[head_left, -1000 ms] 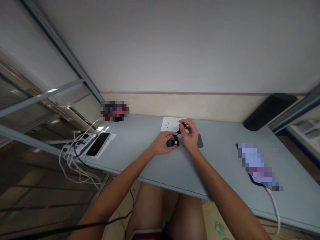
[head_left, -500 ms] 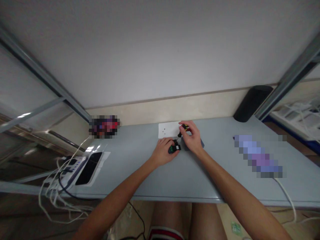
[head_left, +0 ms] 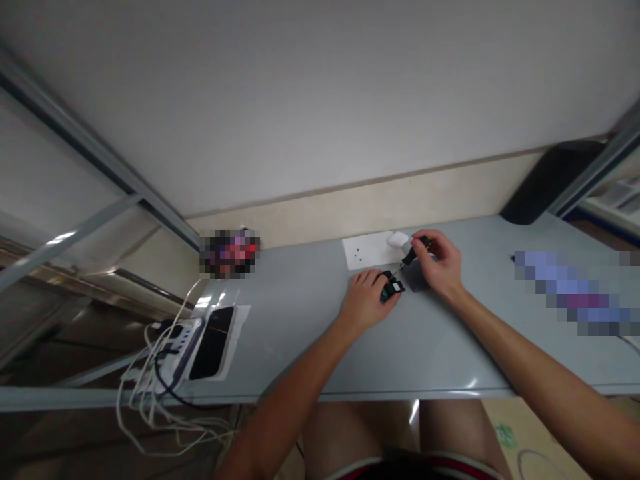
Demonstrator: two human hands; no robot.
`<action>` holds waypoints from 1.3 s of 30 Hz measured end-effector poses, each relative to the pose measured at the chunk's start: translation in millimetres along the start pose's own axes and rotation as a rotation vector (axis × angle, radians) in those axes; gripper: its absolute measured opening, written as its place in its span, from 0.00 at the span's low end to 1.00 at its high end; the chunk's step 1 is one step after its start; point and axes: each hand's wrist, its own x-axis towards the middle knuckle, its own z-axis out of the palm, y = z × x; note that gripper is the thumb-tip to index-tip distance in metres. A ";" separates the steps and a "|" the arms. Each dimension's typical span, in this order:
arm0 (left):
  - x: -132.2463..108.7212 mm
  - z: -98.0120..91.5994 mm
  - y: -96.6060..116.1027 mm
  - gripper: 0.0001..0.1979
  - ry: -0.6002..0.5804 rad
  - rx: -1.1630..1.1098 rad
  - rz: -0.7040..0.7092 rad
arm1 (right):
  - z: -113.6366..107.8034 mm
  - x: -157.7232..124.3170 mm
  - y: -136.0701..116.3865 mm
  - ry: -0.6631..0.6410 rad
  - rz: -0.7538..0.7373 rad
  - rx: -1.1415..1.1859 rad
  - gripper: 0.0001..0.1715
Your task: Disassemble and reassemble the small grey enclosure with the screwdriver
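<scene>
My left hand [head_left: 366, 303] rests on the grey table [head_left: 310, 333] with its fingers closed on a small black and green part [head_left: 391, 289]. Just right of it, my right hand [head_left: 441, 265] grips a small screwdriver [head_left: 414, 251] with a black and yellow handle, its tip pointing down toward the part. A white sheet of paper [head_left: 367, 252] with a few tiny dark specks lies just behind both hands. A small white object [head_left: 398, 239] sits on the sheet's right end. A dark grey flat piece [head_left: 414, 283] lies under my right hand.
A white power strip [head_left: 176, 340] with several cables and a black phone [head_left: 211, 342] sit at the table's left edge. A black rounded object [head_left: 547, 180] stands at the back right. Blurred items lie at the back left and at the right.
The view has swung left, so hands and objects now sit further right in the picture. Both hands keep their hold on the part and the screwdriver. The small white object has come into sight.
</scene>
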 end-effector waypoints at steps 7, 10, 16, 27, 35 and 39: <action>-1.4 0.3 -2.0 0.16 0.026 -0.054 -0.002 | 0.9 -7.8 -6.1 0.047 -0.070 -0.051 0.08; 0.7 0.3 -2.6 0.27 0.026 -0.098 -0.052 | -0.6 -8.8 -9.0 0.057 -0.082 -0.055 0.08; 6.1 -7.3 -2.5 0.36 0.007 -0.200 -0.104 | -4.0 -9.7 -14.2 -0.008 -0.141 -0.058 0.07; 4.2 -10.2 -7.6 0.19 -0.043 -0.205 -0.103 | -9.6 -5.4 -21.9 -0.124 -0.168 0.050 0.09; -0.2 -15.1 -6.1 0.12 -0.063 -0.163 -0.100 | -15.1 -4.9 -8.3 -0.231 0.034 0.237 0.14; -0.9 -12.7 -8.2 0.14 -0.065 -0.156 -0.103 | -12.4 -2.9 -13.3 -0.150 -0.026 0.158 0.07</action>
